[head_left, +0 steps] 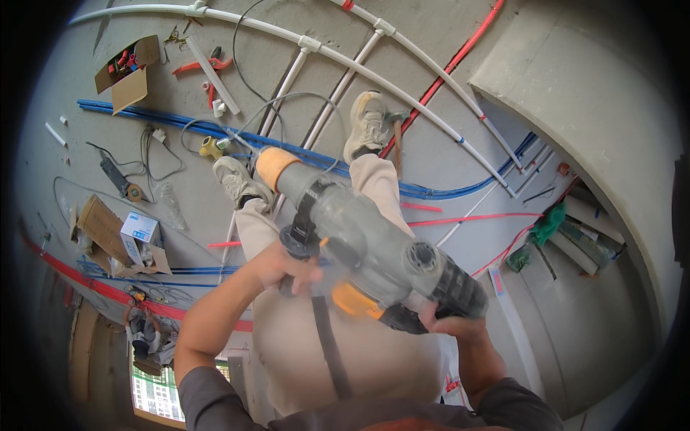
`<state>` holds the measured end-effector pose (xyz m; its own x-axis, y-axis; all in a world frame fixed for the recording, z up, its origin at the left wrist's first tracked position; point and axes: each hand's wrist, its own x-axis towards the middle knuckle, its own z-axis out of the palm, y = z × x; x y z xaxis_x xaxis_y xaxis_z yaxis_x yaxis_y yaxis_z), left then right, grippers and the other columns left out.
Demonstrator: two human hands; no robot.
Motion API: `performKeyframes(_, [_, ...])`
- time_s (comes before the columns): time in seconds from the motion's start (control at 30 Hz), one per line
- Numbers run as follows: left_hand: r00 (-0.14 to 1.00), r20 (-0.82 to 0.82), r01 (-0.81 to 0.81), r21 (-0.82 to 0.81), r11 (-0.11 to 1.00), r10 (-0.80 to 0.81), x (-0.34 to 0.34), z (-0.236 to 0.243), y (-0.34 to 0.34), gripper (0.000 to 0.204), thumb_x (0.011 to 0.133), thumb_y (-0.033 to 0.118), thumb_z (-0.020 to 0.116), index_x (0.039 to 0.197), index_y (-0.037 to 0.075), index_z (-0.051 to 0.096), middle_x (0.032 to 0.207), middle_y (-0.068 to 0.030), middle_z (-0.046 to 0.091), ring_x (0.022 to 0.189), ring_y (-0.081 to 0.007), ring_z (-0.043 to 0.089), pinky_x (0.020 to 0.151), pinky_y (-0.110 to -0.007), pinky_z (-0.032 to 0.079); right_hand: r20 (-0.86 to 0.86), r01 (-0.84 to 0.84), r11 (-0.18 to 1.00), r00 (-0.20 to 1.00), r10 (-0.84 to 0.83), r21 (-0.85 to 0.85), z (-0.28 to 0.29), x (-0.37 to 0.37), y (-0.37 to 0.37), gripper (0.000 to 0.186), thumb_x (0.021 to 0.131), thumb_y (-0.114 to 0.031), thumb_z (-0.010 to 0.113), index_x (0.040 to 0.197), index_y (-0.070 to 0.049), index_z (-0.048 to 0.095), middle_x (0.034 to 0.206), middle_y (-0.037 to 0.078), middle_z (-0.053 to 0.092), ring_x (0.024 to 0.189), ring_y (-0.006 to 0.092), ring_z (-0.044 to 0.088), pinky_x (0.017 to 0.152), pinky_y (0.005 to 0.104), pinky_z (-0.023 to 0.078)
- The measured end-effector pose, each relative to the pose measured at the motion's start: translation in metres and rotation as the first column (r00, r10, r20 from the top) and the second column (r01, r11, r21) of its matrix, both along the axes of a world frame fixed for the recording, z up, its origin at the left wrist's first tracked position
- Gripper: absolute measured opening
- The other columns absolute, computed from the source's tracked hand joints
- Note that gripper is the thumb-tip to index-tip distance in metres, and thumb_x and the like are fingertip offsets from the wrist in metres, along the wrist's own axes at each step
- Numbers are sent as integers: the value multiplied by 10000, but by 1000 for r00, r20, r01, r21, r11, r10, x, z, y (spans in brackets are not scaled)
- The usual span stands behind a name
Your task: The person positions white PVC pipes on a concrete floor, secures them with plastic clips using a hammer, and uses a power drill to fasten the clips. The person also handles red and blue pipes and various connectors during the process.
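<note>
A large grey rotary hammer drill (363, 226) with an orange collar lies across my view, held in both hands above my lap. My left hand (275, 267) is closed on its black side handle near the front. At the back, my right hand (454, 323) grips the rear handle, with most of its fingers hidden behind the tool. The bit points away and left, past my left shoe (241, 183). Beyond it lies a brass-coloured fitting (210, 148) by the blue pipes. Close to my right shoe (366, 126) is a hammer (397, 136).
White pipes (262, 25), blue pipes (172, 123) and red pipes (449, 72) run over the concrete floor. An open carton (129, 86), a red pipe cutter (205, 66) and an angle grinder (118, 179) lie left. A concrete wall (596, 86) curves round the right. Another person (144, 330) crouches at lower left.
</note>
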<state>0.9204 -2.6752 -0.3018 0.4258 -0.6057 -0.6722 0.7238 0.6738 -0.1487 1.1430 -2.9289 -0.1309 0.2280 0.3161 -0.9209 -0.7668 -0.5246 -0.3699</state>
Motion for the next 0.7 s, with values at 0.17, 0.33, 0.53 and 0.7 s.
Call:
performKeyframes(0.17, [996, -69, 88, 537, 839, -60, 13, -34, -14, 136, 772, 71, 687, 683, 7, 607, 525, -63, 578, 401, -177, 543, 417, -331, 431, 61, -33, 999, 998, 32, 9, -28, -14, 32, 256, 775, 13, 769, 1027, 12, 730, 846, 47, 724, 737, 111, 667, 678, 287, 538])
performKeyframes(0.33, [983, -124, 184, 747, 639, -138, 0, -133, -45, 180, 770, 85, 707, 659, -33, 627, 492, -62, 550, 396, -210, 554, 412, -366, 430, 51, 113, 981, 993, -106, -155, -78, -49, 68, 124, 841, -17, 756, 958, -6, 715, 848, 41, 712, 736, 105, 652, 697, 289, 525])
performKeyframes(0.53, [963, 94, -53, 985, 166, -252, 0, -168, -65, 381, 779, 119, 780, 1107, -27, 651, 911, -152, 646, 855, -274, 678, 744, -389, 537, 89, -6, 989, 996, 20, -149, -104, -77, 65, 245, 839, 4, 751, 1077, -23, 700, 986, 43, 735, 890, 137, 690, 813, 324, 551])
performKeyframes(0.7, [886, 199, -78, 954, 288, -419, 17, -101, -26, 491, 793, 209, 823, 1186, 24, 594, 991, -84, 551, 891, -229, 525, 819, -354, 467, 129, -96, 983, 985, 117, -158, -102, -81, 52, 339, 821, -11, 770, 1148, -30, 684, 1008, 47, 745, 934, 147, 703, 857, 331, 555])
